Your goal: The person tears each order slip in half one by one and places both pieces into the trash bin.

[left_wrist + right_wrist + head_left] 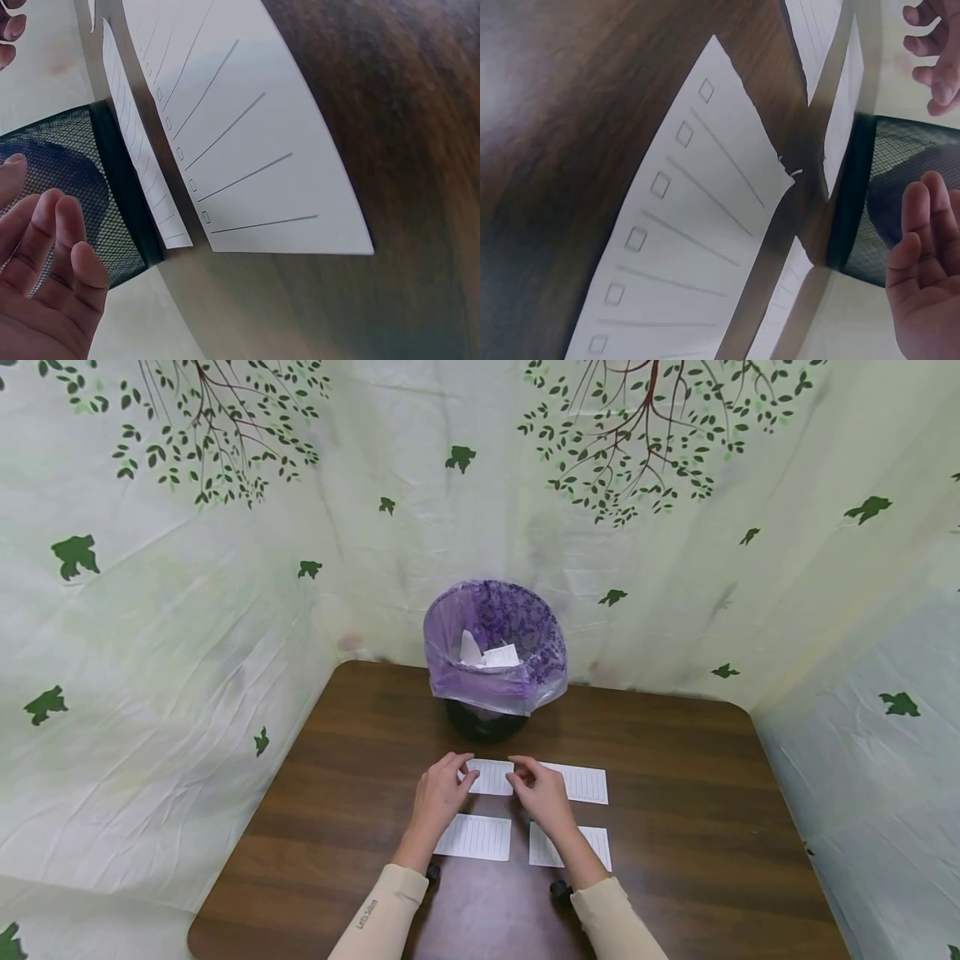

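Note:
Lined paper pieces with small checkboxes lie on the table. The far-left piece (491, 777) shows between my two hands, and the far-right piece (585, 783) is beside it. Nearer me are the near-left piece (474, 837) and the near-right piece (596, 843); in the right wrist view one paper (675, 217) has a ragged edge. My left hand (441, 789) hovers by the far-left piece's left side, thumb and forefinger apart. Opposite it is my right hand (543, 792), fingers loosely bent. Neither hand shows anything in its grasp.
Behind the papers stands a black mesh wastebasket (483, 722) lined with a purple bag (480, 685); white paper (501, 656) lies inside. The brown wooden table (675, 760) has rounded far corners. Leaf-printed cloth (510, 527) hangs around it.

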{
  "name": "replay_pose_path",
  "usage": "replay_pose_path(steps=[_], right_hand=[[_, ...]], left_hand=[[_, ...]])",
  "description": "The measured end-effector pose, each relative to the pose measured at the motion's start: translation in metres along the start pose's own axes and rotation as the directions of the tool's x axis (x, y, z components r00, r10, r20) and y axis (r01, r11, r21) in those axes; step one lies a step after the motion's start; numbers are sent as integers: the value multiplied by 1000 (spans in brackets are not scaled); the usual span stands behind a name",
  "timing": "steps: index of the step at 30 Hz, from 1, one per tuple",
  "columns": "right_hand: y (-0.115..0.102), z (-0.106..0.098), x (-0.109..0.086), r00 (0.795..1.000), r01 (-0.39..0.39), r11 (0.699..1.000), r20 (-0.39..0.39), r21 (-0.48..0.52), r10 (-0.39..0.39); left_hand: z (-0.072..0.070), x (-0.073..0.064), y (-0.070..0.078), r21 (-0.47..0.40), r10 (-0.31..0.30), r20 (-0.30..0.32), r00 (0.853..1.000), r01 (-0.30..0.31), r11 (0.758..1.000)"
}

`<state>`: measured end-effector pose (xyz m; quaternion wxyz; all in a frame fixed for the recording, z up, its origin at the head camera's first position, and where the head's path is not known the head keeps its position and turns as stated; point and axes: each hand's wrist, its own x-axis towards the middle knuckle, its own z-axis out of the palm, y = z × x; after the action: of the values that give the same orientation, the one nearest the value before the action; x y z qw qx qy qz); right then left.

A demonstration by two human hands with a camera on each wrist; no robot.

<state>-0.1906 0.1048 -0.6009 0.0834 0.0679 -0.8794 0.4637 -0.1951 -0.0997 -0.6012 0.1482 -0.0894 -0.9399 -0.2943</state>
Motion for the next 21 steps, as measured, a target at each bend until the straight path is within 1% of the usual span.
replay_pose_path(steps=[9,18,21], right_hand=[[-2,8,9,1000,-1,1000,1,-22,1],[2,19,16,999,-44,998,30,-36,45],[5,23,17,999,-41,998,30,-38,43]], left_hand=[[8,4,-5,22,-27,7,1000,26,999],[14,8,-13,43,-53,21,998,53,998],[16,10,-15,44,-62,32,998,60,997]])
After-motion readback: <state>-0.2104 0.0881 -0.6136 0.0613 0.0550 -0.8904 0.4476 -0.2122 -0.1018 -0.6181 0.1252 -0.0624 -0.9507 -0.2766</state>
